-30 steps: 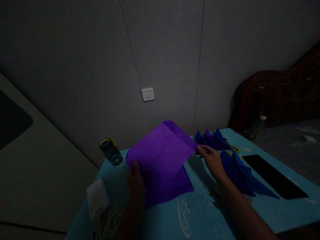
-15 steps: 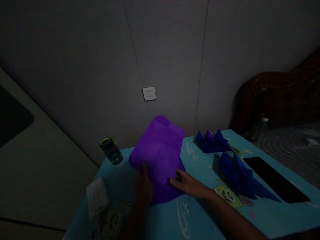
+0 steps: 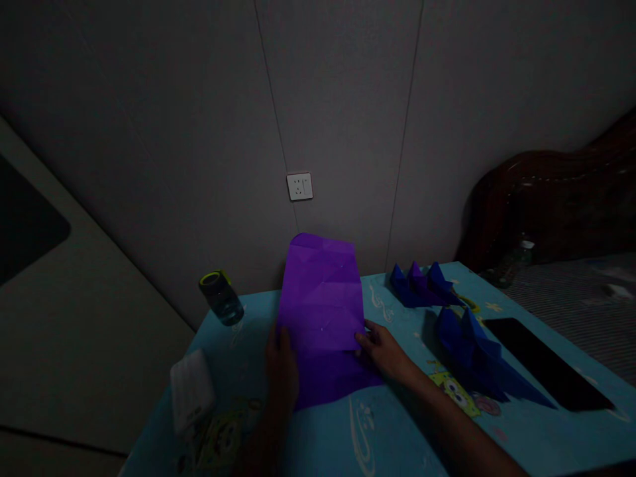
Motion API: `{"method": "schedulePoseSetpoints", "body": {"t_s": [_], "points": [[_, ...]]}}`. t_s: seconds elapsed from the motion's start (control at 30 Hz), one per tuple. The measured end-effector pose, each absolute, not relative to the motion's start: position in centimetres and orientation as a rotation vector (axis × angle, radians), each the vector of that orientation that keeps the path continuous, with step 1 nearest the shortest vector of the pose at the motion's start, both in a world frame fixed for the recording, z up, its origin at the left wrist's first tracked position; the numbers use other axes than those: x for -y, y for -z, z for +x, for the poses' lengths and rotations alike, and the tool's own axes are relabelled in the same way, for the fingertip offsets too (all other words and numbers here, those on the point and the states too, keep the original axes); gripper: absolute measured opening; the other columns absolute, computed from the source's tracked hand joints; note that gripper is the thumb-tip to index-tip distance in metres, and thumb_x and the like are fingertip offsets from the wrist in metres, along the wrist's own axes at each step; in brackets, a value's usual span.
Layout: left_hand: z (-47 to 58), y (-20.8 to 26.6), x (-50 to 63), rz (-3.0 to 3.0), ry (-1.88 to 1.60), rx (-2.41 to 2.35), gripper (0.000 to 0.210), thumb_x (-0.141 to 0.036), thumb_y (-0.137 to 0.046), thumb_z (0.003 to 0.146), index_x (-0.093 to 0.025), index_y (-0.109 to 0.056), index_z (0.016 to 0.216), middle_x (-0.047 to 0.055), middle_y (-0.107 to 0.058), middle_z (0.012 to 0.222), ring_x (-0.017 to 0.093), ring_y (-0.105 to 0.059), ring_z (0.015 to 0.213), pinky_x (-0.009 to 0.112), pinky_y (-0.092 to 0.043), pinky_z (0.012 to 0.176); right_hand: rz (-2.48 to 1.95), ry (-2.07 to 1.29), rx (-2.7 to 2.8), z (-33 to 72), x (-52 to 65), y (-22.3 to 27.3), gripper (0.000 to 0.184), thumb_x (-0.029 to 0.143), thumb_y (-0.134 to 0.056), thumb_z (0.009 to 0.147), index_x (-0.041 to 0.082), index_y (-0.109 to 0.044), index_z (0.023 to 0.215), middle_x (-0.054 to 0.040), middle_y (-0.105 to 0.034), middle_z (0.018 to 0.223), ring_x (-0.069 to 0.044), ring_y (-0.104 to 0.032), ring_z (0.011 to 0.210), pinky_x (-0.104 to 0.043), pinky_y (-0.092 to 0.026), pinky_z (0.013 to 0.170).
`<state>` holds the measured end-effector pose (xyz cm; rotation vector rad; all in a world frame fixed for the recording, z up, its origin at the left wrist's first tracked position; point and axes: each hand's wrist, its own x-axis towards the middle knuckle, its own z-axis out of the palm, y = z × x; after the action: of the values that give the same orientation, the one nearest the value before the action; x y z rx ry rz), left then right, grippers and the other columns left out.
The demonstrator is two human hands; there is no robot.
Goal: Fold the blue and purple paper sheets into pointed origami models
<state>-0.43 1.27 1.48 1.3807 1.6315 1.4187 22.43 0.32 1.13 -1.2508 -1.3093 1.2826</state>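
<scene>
A creased sheet of purple paper (image 3: 322,291) is held up and tilted above the table, its far edge raised toward the wall. My left hand (image 3: 281,361) grips its left edge, thumb on the front face. On the opposite side, my right hand (image 3: 382,348) pinches the lower right edge between thumb and fingers. Beneath the raised sheet, more purple paper (image 3: 332,381) lies on the tablecloth; whether the two are joined I cannot tell. Two folded paper boats, one blue and purple (image 3: 422,286) and one blue (image 3: 472,351), rest to the right of my hands.
A blue patterned cloth (image 3: 368,437) covers the table. At the left stand a dark tumbler (image 3: 222,298) and a white power bank (image 3: 193,391). A black phone-like slab (image 3: 546,364) lies far right. Behind are a wall socket (image 3: 300,187) and a bottle (image 3: 515,265) by the headboard.
The purple sheet has turned from a slant to nearly straight, its top edge swinging left. My right hand has shifted slightly right and up along its edge. Both hands keep their grip.
</scene>
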Motion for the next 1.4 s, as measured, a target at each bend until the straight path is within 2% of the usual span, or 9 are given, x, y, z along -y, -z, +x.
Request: {"method": "schedulePoseSetpoints", "body": {"t_s": [0.13,0.27,0.37,0.47,0.63,0.73,0.87,0.97,1.4], "points": [[-0.2,-3.0,0.5,1.309,-1.446,-1.644,0.050,-0.044,-0.037,0.096,-0.022,-0.043,0.141,0.008,-0.050,0.144,0.023,-0.043,0.136,0.042,-0.034,0.114,-1.292,-1.325,1.323,22.6,0.1,-2.0,0.061,0.052,-0.065,0.077,0.010,-0.056,0.120,0.0008,-0.062,0.059,-0.011,-0.048,0.045,-0.022,-0.033,0.044],[-2.8,-3.1,2.5,1.420,-1.446,-1.581,0.063,-0.040,-0.043,0.094,-0.026,-0.019,0.151,0.011,-0.045,0.148,0.024,-0.050,0.130,0.043,-0.045,0.106,-1.356,-1.341,1.393,23.3,1.5,-2.4,0.077,0.039,-0.061,0.081,0.008,-0.032,0.145,0.0041,-0.059,0.057,-0.011,-0.047,0.046,-0.022,-0.033,0.046],[-4.4,-3.0,2.2,1.707,-1.473,-1.719,0.055,-0.039,-0.048,0.091,-0.023,-0.038,0.143,0.014,-0.043,0.147,0.027,-0.048,0.131,0.046,-0.046,0.104,-1.444,-1.215,1.535,23.9,3.0,-1.9,0.077,0.032,-0.054,0.083,0.010,-0.023,0.150,0.0060,-0.056,0.058,-0.013,-0.049,0.051,-0.024,-0.036,0.050],[-3.8,-2.8,-0.2,2.089,-1.339,-1.813,0.039,-0.035,-0.045,0.091,-0.018,-0.056,0.125,0.014,-0.056,0.132,0.027,-0.051,0.126,0.047,-0.040,0.109,-1.591,-0.989,1.730,24.2,4.4,-1.3,0.066,0.030,-0.048,0.086,0.014,-0.032,0.148,0.0045,-0.057,0.060,-0.015,-0.052,0.053,-0.027,-0.038,0.054],[0.3,-1.7,-6.3,2.492,-0.558,-1.903,0.048,-0.034,-0.043,0.092,-0.010,-0.051,0.133,0.019,-0.051,0.139,0.029,-0.045,0.131,0.043,-0.036,0.110,-1.843,-0.711,1.904,23.9,7.0,-2.0,0.050,0.041,-0.045,0.091,0.019,-0.053,0.136,-0.0041,-0.069,0.069,-0.022,-0.065,0.064,-0.031,-0.044,0.063],[1.4,-0.7,-8.9,2.491,-0.472,-1.900,0.060,-0.042,-0.051,0.088,-0.003,-0.050,0.134,0.027,-0.046,0.142,0.038,-0.039,0.135,0.051,-0.031,0.110,-1.962,-0.520,1.829,26.2,9.0,-3.7,0.051,0.051,-0.039,0.094,0.022,-0.056,0.133,-0.0063,-0.072,0.072,-0.024,-0.069,0.067,-0.031,-0.046,0.064],[1.2,1.2,-10.9,2.553,-0.297,-1.891,0.063,-0.054,-0.045,0.088,-0.015,-0.051,0.138,0.021,-0.039,0.150,0.043,-0.028,0.140,0.058,-0.024,0.109,-2.109,-0.066,1.552,34.6,11.2,-5.3,0.054,0.055,-0.038,0.093,0.019,-0.060,0.127,-0.0131,-0.071,0.109,-0.027,-0.068,0.093,-0.035,-0.050,0.079],[1.3,2.4,-11.7,2.557,-0.159,-1.874,0.067,-0.059,-0.040,0.088,-0.018,-0.046,0.142,0.021,-0.039,0.150,0.044,-0.030,0.139,0.057,-0.026,0.108,-2.338,0.181,1.381,42.2,12.4,-4.9,0.055,0.054,-0.040,0.091,0.016,-0.059,0.125,-0.0157,-0.069,0.110,-0.030,-0.066,0.097,-0.038,-0.050,0.080],[1.4,3.1,-12.3,2.705,-0.097,-1.802,0.071,-0.061,-0.034,0.089,-0.021,-0.035,0.148,0.022,-0.042,0.148,0.043,-0.035,0.137,0.057,-0.026,0.106,-2.785,-0.053,1.316,49.9,10.0,-0.9,0.061,0.048,-0.054,0.088,0.019,-0.045,0.140,-0.0192,-0.062,0.119,-0.034,-0.060,0.108,-0.039,-0.046,0.078]]}}
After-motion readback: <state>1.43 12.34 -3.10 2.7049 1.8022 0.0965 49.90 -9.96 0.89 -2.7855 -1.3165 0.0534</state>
